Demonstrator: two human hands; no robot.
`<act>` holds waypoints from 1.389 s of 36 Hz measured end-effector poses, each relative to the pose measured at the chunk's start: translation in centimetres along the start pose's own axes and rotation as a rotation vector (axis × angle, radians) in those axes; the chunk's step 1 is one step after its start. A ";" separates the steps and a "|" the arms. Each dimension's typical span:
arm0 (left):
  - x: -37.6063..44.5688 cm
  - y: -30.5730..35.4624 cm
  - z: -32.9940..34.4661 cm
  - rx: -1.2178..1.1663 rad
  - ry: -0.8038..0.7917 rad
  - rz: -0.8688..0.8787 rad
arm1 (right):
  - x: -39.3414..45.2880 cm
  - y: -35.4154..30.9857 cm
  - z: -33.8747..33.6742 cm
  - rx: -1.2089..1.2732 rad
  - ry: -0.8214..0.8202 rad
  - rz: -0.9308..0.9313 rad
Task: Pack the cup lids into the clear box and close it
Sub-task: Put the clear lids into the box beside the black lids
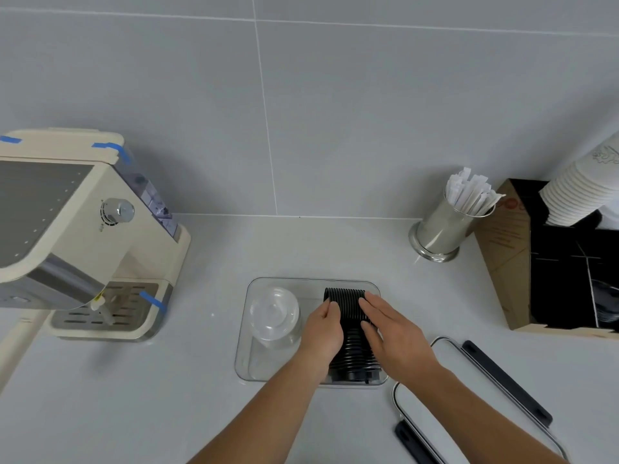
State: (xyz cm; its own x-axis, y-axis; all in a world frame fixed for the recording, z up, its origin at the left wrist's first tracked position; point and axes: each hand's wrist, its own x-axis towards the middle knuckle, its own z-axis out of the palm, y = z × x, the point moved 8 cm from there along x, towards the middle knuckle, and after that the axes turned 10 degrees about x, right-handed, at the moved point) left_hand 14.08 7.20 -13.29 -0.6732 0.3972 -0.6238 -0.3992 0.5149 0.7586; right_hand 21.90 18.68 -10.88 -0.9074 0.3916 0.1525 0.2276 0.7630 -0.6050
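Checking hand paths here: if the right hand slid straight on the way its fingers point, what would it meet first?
The right hand points up-left across the row of black cup lids; beyond them, likely the clear box far wall, though depth is unclear.

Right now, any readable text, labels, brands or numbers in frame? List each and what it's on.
No text here reads cleanly.
Cardboard box: faint reddish letters near the top, perhaps "OU", and fine print below, too blurred to read.
Paper cup stack: a small printed emblem, too small to read.
Coffee machine: marks beside the knob, unreadable.
Blue tape strips on the machine: blank.
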 end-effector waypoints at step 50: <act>-4.5 -4.3 -17.1 0.362 0.362 0.054 | -1.0 -8.8 10.5 1.226 -0.177 1.031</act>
State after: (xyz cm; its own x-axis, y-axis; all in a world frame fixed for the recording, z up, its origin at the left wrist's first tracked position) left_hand 8.14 -9.74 -10.52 -0.8847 0.1753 -0.4320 -0.1598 0.7564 0.6343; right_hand 17.06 6.22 -13.90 -0.6018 0.3244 -0.7298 0.4095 -0.6592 -0.6307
